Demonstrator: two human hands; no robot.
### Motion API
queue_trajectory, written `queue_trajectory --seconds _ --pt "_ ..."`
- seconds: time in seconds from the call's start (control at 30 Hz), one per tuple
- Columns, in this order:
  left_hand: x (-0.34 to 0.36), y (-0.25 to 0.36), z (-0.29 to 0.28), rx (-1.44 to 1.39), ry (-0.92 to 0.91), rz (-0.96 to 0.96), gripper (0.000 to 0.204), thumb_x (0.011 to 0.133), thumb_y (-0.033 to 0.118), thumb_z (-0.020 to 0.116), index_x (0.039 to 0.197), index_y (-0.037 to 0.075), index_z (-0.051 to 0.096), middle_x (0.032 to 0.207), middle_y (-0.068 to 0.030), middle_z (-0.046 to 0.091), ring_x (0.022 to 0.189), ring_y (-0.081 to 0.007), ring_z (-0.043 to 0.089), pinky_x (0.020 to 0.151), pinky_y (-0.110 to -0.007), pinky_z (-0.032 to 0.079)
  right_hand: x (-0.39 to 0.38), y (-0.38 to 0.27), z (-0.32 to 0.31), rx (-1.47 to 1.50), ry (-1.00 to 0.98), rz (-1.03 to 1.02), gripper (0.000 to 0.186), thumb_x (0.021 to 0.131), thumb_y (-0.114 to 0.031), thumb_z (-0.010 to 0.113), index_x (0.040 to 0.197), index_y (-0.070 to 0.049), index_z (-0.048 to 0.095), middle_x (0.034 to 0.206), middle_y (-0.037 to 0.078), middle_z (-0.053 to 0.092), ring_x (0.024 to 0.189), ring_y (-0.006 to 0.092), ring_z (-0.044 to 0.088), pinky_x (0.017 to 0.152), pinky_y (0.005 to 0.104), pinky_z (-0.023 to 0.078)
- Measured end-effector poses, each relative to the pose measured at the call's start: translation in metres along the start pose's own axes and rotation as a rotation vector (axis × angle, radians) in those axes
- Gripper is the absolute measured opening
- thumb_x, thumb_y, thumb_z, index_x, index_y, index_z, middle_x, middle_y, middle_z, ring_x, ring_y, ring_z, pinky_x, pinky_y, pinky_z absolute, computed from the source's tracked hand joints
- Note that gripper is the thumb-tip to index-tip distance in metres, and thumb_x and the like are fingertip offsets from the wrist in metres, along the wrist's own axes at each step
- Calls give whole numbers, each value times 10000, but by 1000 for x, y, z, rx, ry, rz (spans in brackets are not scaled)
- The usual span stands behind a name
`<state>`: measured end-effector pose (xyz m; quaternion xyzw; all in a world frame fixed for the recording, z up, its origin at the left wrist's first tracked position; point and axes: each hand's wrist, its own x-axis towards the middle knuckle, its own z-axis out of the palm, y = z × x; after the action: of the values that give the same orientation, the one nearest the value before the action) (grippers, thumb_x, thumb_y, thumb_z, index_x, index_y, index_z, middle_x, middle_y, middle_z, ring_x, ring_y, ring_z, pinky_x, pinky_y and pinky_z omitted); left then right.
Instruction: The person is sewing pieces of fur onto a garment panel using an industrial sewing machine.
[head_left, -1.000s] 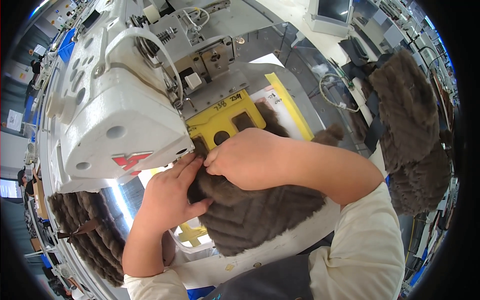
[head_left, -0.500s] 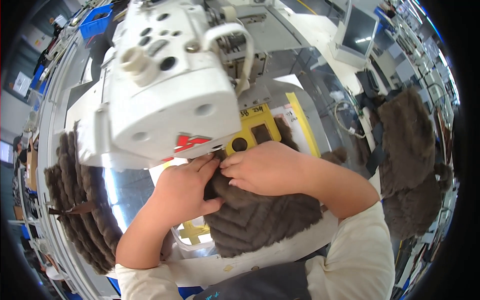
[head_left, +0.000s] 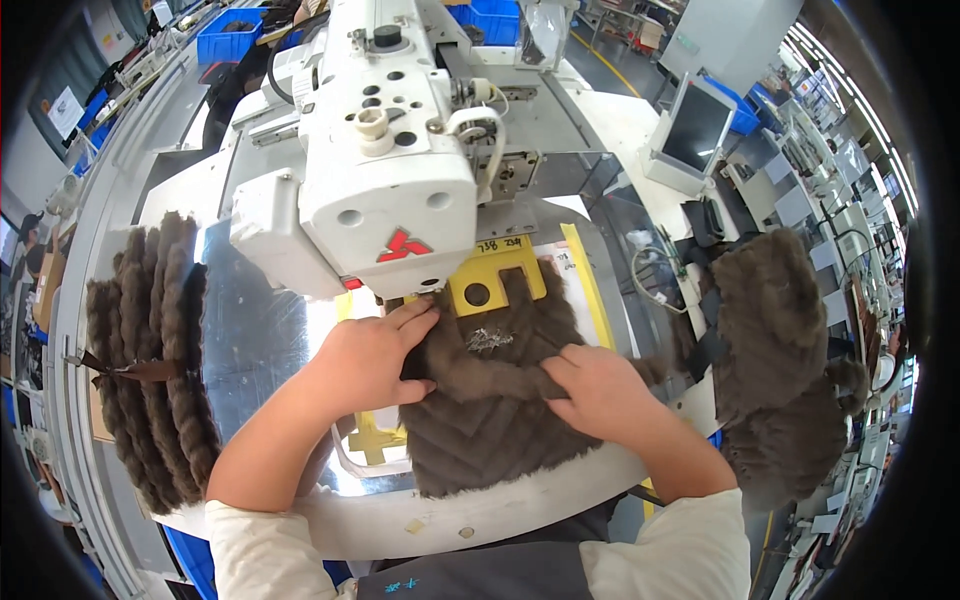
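A brown fur piece [head_left: 485, 445] with a ribbed chevron pattern lies under the white sewing machine head [head_left: 390, 215]. My left hand [head_left: 365, 360] rests on its left edge, fingers stretched toward the machine's needle area and thumb apart. A rolled fur strip [head_left: 490, 380] crosses the piece. Its right end is pinched in my right hand [head_left: 600, 390]. Between the strip and a yellow template plate [head_left: 478, 268] with cut-outs, a small silvery-white patch [head_left: 490, 340] shows on the fur. The needle itself is hidden.
Bundled fur strips [head_left: 150, 360] hang at the left, tied with a brown band. More fur pieces [head_left: 770, 320] are stacked at the right. A screen [head_left: 697, 125] stands at the back right, a blue bin [head_left: 230, 38] at the back left. A cable loop [head_left: 655, 280] lies right of the plate.
My right hand has moved away from my left, to the right and closer to me, drawing the strip's end along. The silvery patch has come into sight. The camera view has shifted.
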<state>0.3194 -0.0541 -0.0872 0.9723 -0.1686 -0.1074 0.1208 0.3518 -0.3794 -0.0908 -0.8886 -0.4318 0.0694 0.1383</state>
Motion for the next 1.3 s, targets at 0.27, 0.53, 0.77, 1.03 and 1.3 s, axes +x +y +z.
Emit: queue_trajectory --seconds 0.27,0.53,0.77,1.03,1.3 --pt "-16 28 5 130 201 -28 753 668 372 876 1303 36 651 1389 -153 630 1165 -339 639 1041 -451 476 -62 25 -26 -94 32 182 292 751 -179 791 960 -78 614 903 119 634 874 358 663 757 461 535" --pt "-67 83 19 7 476 168 456 657 179 891 1063 75 710 994 -105 687 998 -327 640 960 -451 463 -69 -46 -49 188 106 -394 625 763 -215 807 1337 -68 606 888 65 617 739 272 657 652 396 520" --pt "-170 44 16 -409 844 -106 289 812 222 864 965 22 722 991 -155 718 918 -294 691 844 -381 551 -67 -54 -28 300 124 -527 513 917 -267 746 1385 -110 605 848 43 612 667 244 619 597 364 493" --pt "-228 41 51 -597 1035 -194 489 799 364 925 1069 -4 748 1009 -130 731 942 -239 705 869 -345 557 -32 -54 24 319 -188 -438 314 981 -301 656 1199 -77 621 983 133 683 927 356 701 780 471 568" --pt "-237 66 50 -381 1177 76 298 766 186 877 955 7 732 828 -112 685 751 -263 637 702 -362 498 9 -96 38 463 -336 -522 338 992 -321 644 1203 -59 668 1024 138 729 944 337 714 817 445 572"
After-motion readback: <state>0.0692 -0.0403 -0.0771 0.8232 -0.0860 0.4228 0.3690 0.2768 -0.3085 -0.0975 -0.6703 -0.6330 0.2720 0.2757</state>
